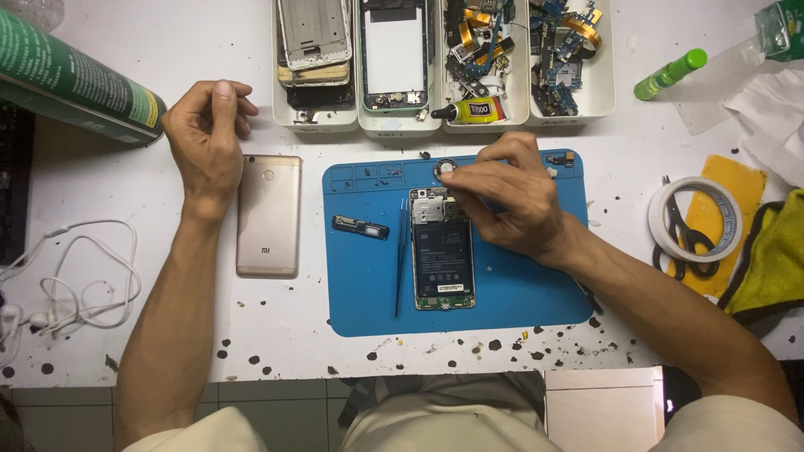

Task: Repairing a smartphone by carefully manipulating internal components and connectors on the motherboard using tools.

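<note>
An opened phone (442,259) with its battery showing lies on a blue work mat (368,285). My right hand (511,197) rests over the phone's top end, fingers pinched near a small round part (445,169); what it holds I cannot tell. My left hand (205,138) hovers loosely curled above a gold phone back cover (268,216) on the white table, holding nothing visible. A slim black tool (400,268) lies left of the phone, and a small dark module (360,227) sits further left on the mat.
White bins (444,125) of phone parts line the back edge, with a glue tube (473,110) in front. A green can (75,79) lies far left, white earphones (67,285) below it. Tape roll (695,219), scissors (682,243), yellow cloth (775,255) and green bottle (670,74) sit right.
</note>
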